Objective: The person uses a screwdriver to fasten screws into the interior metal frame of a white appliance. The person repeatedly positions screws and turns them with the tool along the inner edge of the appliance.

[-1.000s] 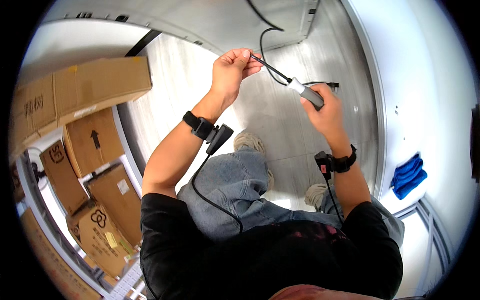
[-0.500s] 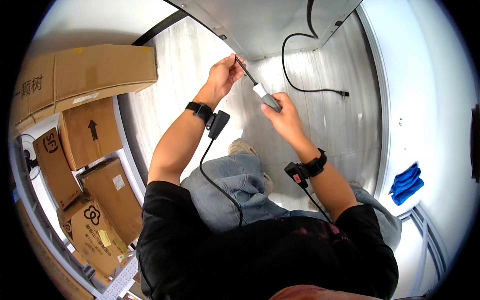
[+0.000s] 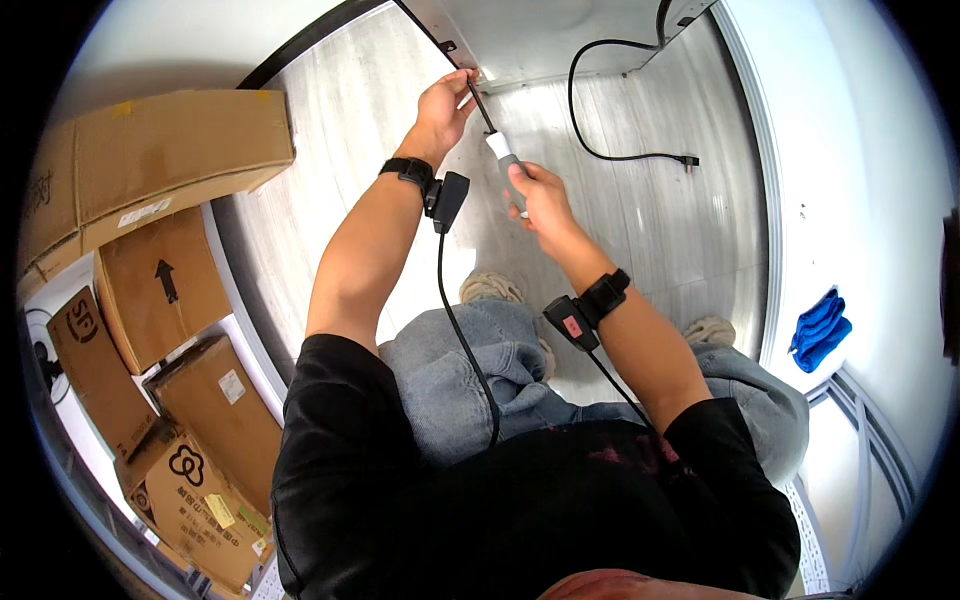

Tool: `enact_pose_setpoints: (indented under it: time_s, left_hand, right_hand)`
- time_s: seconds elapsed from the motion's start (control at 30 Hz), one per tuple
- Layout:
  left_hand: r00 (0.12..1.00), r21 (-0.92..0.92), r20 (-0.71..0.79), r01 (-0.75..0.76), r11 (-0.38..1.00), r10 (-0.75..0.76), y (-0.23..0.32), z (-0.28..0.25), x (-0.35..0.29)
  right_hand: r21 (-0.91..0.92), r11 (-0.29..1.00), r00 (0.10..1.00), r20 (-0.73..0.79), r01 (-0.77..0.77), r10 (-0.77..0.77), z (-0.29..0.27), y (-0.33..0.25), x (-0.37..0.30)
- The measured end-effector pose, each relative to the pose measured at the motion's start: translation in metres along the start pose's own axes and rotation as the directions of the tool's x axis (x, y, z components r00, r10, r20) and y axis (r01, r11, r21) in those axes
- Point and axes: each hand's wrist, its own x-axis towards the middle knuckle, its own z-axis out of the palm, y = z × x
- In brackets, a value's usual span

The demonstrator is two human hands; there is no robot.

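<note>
Seemingly a storeroom — brown cardboard boxes (image 3: 222, 405) in piles on a pale shelving rack (image 3: 250, 318).

Pale grey wood-grain floor (image 3: 640, 235), two beige shoes (image 3: 491, 287) on it, a curved black cable (image 3: 640, 157) — plug (image 3: 690, 161) at one end.

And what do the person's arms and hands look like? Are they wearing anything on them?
The left hand and right hand are bare, with no gloves. Short black sleeves cover the upper arms. Each wrist wears a black strap with a chunky black box and a thin black cable. The right box also has a pinkish-red label.
</note>
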Motion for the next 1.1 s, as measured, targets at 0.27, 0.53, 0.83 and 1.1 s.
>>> enact_pose_setpoints:
  time_s: [0.27, 0.53, 0.83, 1.1]
  left_hand:
    - [1.0, -0.069, 0.009, 0.025, 0.997, -0.025, -0.005, -0.007, 0.006]
    - [1.0, -0.075, -0.004, 0.025, 0.997, -0.026, -0.006, -0.008, 0.009]
    - [1.0, -0.094, -0.021, 0.016, 0.995, -0.018, -0.005, -0.005, 0.012]
    - [0.999, -0.032, -0.033, 0.033, 0.999, -0.034, -0.001, -0.005, 0.011]
  right_hand:
    - [0.085, 0.996, 0.999, 0.006, -0.036, 0.036, 0.007, 0.004, 0.006]
    - [0.094, 0.995, 0.999, 0.04, -0.018, 0.015, 0.004, 0.007, 0.01]
    - [0.134, 0.99, 0.997, 0.069, -0.038, 0.029, 0.006, 0.006, 0.012]
    - [0.221, 0.971, 0.992, 0.107, -0.094, 0.072, 0.009, 0.004, 0.013]
